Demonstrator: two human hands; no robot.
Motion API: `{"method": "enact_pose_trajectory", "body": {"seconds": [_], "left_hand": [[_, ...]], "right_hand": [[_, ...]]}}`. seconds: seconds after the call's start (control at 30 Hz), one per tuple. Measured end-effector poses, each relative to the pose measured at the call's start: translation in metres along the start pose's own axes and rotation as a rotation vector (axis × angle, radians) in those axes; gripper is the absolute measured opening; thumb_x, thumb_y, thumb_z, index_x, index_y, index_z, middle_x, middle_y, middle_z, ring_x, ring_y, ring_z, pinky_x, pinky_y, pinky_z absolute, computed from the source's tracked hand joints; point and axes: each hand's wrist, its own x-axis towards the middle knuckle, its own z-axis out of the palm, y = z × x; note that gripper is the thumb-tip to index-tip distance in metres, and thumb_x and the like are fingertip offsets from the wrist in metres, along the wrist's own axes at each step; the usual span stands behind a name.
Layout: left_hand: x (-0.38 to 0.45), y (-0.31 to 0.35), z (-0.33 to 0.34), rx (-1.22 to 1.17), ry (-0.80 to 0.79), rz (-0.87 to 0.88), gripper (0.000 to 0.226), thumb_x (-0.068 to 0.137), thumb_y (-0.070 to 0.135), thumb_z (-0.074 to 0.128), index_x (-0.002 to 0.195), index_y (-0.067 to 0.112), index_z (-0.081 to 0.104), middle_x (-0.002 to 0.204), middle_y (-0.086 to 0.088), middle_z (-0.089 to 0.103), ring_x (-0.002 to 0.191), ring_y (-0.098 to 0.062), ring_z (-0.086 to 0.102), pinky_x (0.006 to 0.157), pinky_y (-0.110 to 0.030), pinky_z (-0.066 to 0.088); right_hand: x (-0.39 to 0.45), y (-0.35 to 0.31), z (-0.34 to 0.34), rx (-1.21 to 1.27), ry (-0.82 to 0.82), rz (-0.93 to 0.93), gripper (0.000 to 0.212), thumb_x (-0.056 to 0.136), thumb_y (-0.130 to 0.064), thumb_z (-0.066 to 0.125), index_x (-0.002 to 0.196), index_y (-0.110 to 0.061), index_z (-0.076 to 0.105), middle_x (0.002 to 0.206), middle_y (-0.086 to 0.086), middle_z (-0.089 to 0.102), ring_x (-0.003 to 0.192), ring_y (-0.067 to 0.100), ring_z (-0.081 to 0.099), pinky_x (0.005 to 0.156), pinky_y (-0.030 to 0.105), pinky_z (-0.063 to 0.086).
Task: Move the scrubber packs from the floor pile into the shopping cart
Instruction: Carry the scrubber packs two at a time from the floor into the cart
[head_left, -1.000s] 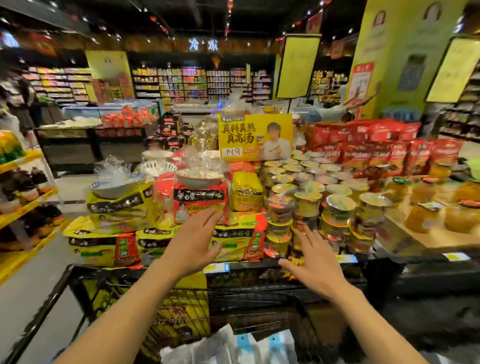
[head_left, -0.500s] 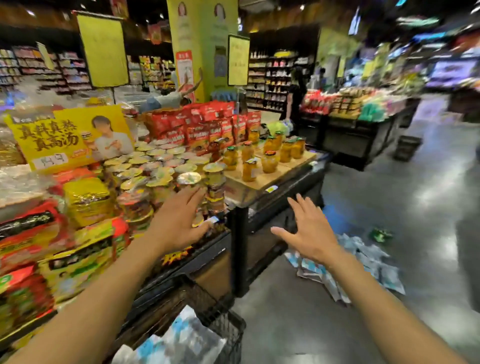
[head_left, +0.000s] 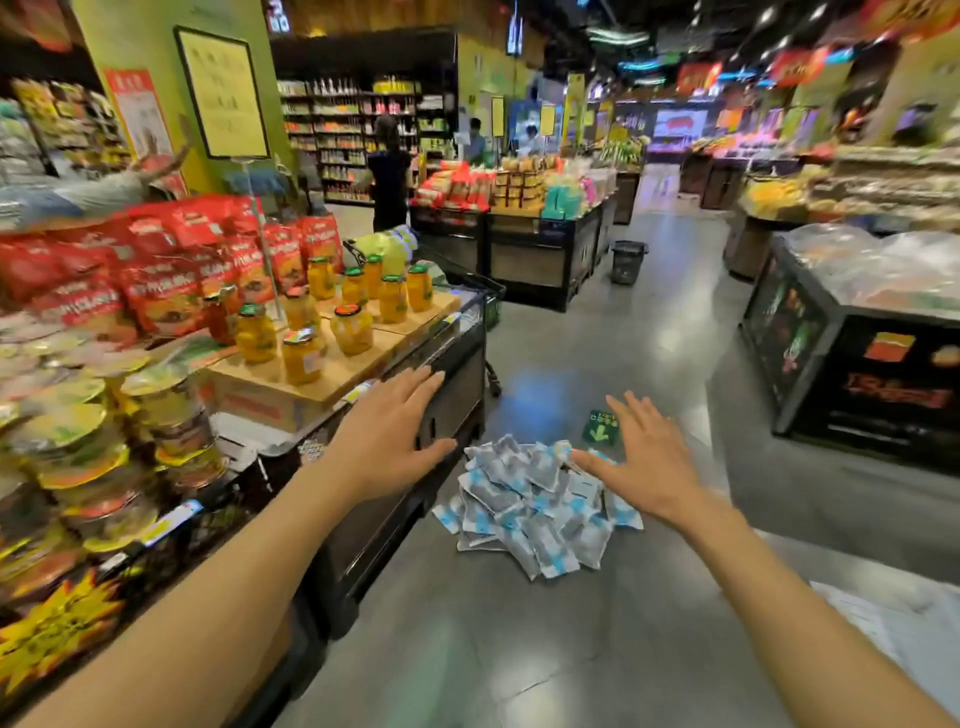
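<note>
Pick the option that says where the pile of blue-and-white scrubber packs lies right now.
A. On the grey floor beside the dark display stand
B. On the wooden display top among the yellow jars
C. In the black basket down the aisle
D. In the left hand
A: the scrubber packs lie heaped on the floor next to the display stand, with both the left hand and right hand open and empty.

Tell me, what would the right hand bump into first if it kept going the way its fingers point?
Probably the pile of scrubber packs on the floor; the right hand reaches toward it. Depth is hard to judge.
</note>
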Motion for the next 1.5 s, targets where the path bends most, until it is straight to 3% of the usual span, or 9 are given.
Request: {"method": "enact_pose_trajectory", "body": {"seconds": [0.07,0.1,0.2,0.33,0.87,1.27,1.5], "left_hand": [[0.03,0.01,0.012,-0.024,-0.001,-0.001,0.089,0.097,0.064,0.052,0.165,0.019,0.016,0.171,-0.005,0.021,0.157,-0.022,0.019,0.128,-0.039,0.016],[0.043,0.015,0.019,-0.041,-0.008,-0.004,0.09,0.097,0.062,0.053,0.165,0.02,0.014,0.171,-0.005,0.021,0.157,-0.022,0.019,0.128,-0.041,0.018],[0.079,0.027,0.039,-0.055,-0.033,0.017,0.091,0.097,0.063,0.054,0.166,0.02,0.012,0.171,-0.008,0.021,0.156,-0.025,0.022,0.127,-0.044,0.021],[0.129,0.031,0.063,-0.06,-0.035,0.043,0.091,0.096,0.064,0.055,0.165,0.02,0.014,0.17,-0.007,0.022,0.156,-0.025,0.024,0.126,-0.043,0.023],[0.358,-0.026,0.165,-0.177,-0.03,0.152,0.094,0.095,0.068,0.051,0.165,0.016,0.018,0.169,-0.009,0.025,0.155,-0.026,0.026,0.125,-0.046,0.027],[0.473,-0.043,0.213,-0.238,-0.074,0.158,0.09,0.097,0.06,0.057,0.164,0.015,0.019,0.168,-0.01,0.027,0.155,-0.026,0.027,0.123,-0.04,0.025],[0.55,-0.019,0.246,-0.227,-0.127,0.162,0.096,0.09,0.072,0.041,0.163,0.014,0.021,0.167,-0.009,0.03,0.154,-0.025,0.029,0.125,-0.041,0.027]], "right_hand": [[0.024,0.022,-0.006,-0.005,-0.006,0.005,0.131,0.061,-0.101,0.027,0.165,-0.023,0.015,0.174,0.005,0.006,0.161,0.026,0.003,0.13,0.047,0.007],[0.035,0.032,-0.009,-0.011,-0.016,-0.004,0.129,0.065,-0.102,0.032,0.165,-0.023,0.014,0.174,0.006,0.006,0.161,0.027,0.004,0.13,0.047,0.008],[0.063,0.06,-0.013,-0.003,-0.012,-0.004,0.105,0.086,-0.082,0.049,0.166,-0.024,0.014,0.174,0.005,0.005,0.161,0.026,0.005,0.129,0.048,0.011],[0.096,0.083,-0.011,-0.012,-0.013,0.022,0.1,0.09,-0.075,0.052,0.166,-0.023,0.012,0.174,0.006,0.004,0.161,0.027,0.004,0.129,0.048,0.009],[0.283,0.123,0.014,-0.046,-0.014,0.18,0.098,0.091,-0.076,0.051,0.166,-0.026,0.012,0.175,0.003,0.004,0.161,0.022,0.003,0.128,0.043,0.004],[0.392,0.17,0.027,-0.059,-0.019,0.249,0.1,0.09,-0.079,0.049,0.166,-0.028,0.008,0.175,0.002,0.002,0.161,0.022,0.001,0.128,0.042,0.005],[0.457,0.232,0.027,-0.032,-0.008,0.268,0.1,0.09,-0.078,0.047,0.166,-0.027,0.007,0.175,0.003,0.002,0.161,0.022,0.0,0.128,0.042,0.004]]}}
